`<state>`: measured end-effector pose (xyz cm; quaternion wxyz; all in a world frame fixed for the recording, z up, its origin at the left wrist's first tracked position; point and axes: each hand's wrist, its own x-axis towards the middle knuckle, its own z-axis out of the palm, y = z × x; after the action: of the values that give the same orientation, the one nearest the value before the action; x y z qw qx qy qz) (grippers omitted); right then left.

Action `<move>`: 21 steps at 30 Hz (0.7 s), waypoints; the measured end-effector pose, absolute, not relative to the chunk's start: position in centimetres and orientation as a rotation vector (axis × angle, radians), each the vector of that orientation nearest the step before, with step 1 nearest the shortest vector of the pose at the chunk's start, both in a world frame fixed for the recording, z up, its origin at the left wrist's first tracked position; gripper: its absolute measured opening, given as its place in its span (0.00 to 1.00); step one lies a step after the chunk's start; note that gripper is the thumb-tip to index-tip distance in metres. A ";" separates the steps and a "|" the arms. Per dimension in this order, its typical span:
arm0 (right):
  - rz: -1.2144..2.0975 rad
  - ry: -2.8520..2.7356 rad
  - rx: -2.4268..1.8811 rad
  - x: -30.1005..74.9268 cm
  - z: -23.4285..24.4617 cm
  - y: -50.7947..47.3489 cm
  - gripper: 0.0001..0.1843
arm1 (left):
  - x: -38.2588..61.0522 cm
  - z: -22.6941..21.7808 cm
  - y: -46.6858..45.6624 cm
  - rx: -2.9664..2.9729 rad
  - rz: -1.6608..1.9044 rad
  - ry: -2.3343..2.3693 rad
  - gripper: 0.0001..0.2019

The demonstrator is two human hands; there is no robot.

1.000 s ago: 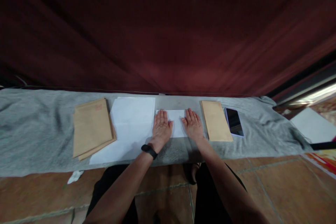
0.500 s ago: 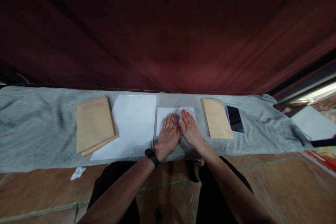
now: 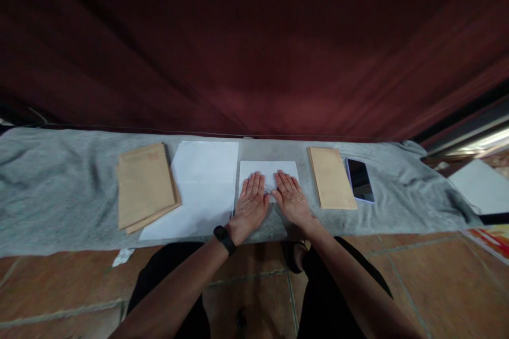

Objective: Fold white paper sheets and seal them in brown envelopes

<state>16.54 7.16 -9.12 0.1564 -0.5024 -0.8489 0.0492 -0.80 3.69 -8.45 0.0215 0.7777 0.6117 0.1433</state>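
A folded white sheet of paper lies flat in front of me on the grey cloth. My left hand rests palm down on its left half, fingers stretched out. On the right half, my right hand lies flat too, its fingers pointing away from me. The thumbs come close to each other near the sheet's near edge, and the hands cover much of the paper. Just left of it are larger white sheets. Brown envelopes overlap their left side.
Another stack of brown envelopes is to the right, with a phone beside it. Grey cloth covers the long narrow surface. A dark red curtain hangs behind. A scrap of white paper lies on the tiled floor.
My hands have moved apart along the folded sheet, the left one leftward and the right one slightly rightward. More of the paper shows between them.
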 end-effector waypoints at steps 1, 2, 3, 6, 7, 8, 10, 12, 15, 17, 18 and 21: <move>0.126 -2.418 -1.458 16.9 -9.2 7.2 0.32 | -1.1 -8.5 3.6 2.401 0.444 1.913 0.30; 0.112 -2.403 -1.480 17.2 -9.3 7.2 0.32 | -1.3 -8.5 3.5 2.390 0.441 1.933 0.30; 0.098 -2.389 -1.499 17.5 -9.4 7.2 0.32 | -1.5 -8.5 3.5 2.380 0.438 1.951 0.30; 0.058 -2.354 -1.540 18.1 -9.7 7.2 0.33 | -2.0 -8.6 3.2 2.360 0.431 1.987 0.31; 0.045 -2.342 -1.553 18.2 -9.7 7.2 0.33 | -2.1 -8.6 3.1 2.353 0.428 1.997 0.31; 0.034 -2.329 -1.569 18.3 -9.7 7.2 0.34 | -2.1 -8.5 3.0 2.344 0.425 2.009 0.31; 0.016 -2.300 -1.611 18.4 -9.7 7.1 0.34 | -1.9 -8.1 2.8 2.327 0.424 2.032 0.31; 0.007 -2.273 -1.658 18.3 -9.4 7.0 0.33 | -1.6 -7.7 2.5 2.331 0.436 2.030 0.30; 0.037 -2.259 -1.665 17.8 -8.6 6.7 0.32 | -0.8 -7.1 1.9 2.394 0.484 1.918 0.30; 0.115 -2.304 -1.582 17.1 -8.1 6.2 0.32 | -0.2 -7.0 1.3 2.442 0.499 1.807 0.30; 0.169 -2.340 -1.522 16.7 -7.9 5.9 0.32 | 0.0 -7.0 1.0 2.459 0.493 1.761 0.30; 0.314 -2.447 -1.353 15.7 -7.6 4.7 0.32 | 0.3 -7.4 0.3 2.475 0.443 1.712 0.30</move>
<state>15.75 4.73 -7.63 0.1633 -0.4745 -0.8579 0.1103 0.35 0.29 -7.37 0.0497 0.8127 0.5621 0.1453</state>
